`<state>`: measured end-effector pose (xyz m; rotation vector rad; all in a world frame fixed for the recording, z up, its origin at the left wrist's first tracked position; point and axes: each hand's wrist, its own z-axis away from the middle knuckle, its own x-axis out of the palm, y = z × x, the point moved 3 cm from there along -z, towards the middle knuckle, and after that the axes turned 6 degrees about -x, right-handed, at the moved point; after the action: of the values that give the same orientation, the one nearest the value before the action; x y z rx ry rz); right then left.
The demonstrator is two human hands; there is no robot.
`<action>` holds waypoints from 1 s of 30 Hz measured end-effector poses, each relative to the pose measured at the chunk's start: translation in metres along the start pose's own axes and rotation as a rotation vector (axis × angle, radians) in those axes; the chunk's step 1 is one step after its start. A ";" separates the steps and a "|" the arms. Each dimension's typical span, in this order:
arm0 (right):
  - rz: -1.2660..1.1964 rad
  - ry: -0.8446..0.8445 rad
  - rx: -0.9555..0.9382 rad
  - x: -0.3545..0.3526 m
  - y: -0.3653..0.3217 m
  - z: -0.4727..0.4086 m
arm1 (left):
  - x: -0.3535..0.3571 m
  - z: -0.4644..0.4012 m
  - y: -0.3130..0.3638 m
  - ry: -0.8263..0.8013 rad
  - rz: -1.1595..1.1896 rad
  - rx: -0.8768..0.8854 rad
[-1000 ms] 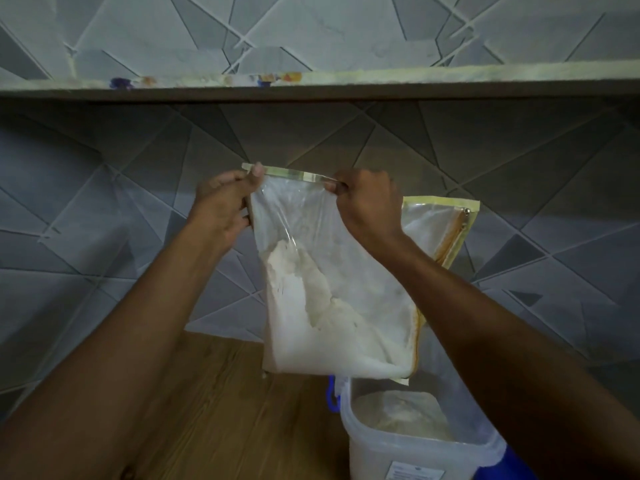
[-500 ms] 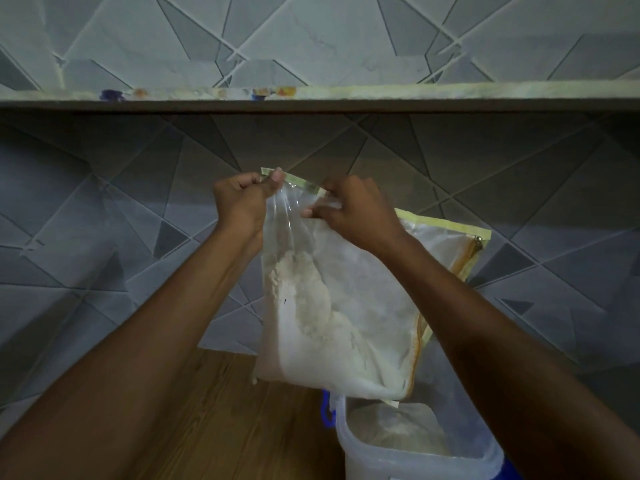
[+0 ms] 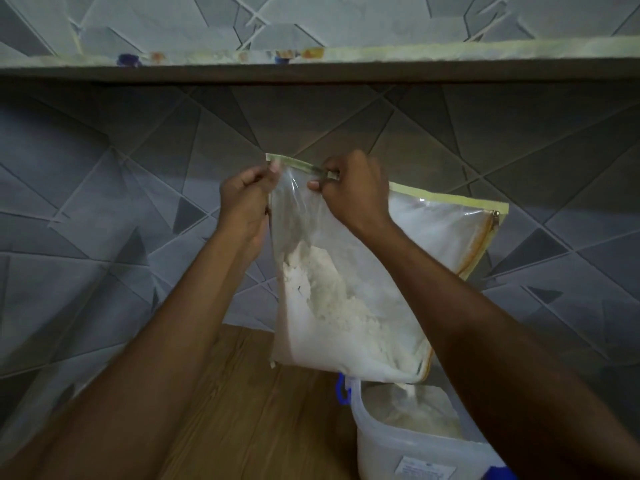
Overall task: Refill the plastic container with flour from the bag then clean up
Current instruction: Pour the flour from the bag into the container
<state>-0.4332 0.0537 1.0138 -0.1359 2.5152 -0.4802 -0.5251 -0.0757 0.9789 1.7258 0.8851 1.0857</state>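
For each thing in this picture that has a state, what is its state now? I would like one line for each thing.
Bag: held up and tilted, lower corner over the container, flour heaped at the bottom.
Zipper: on the bag's right edge; open or closed cannot be told.
Container: lid off, partly filled with flour.
Flour stream: falling from the bag's corner into the container.
Left hand: pinches the bag's upper corner.
Right hand: pinches the bag's top edge.
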 end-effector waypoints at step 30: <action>-0.041 0.144 0.009 -0.018 0.015 0.005 | -0.053 0.112 -0.286 0.136 1.191 -0.634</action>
<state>-0.4157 0.0692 1.0139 -0.1544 2.6546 -0.5350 -0.4712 -0.0557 0.6726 1.5534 -0.5501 1.9618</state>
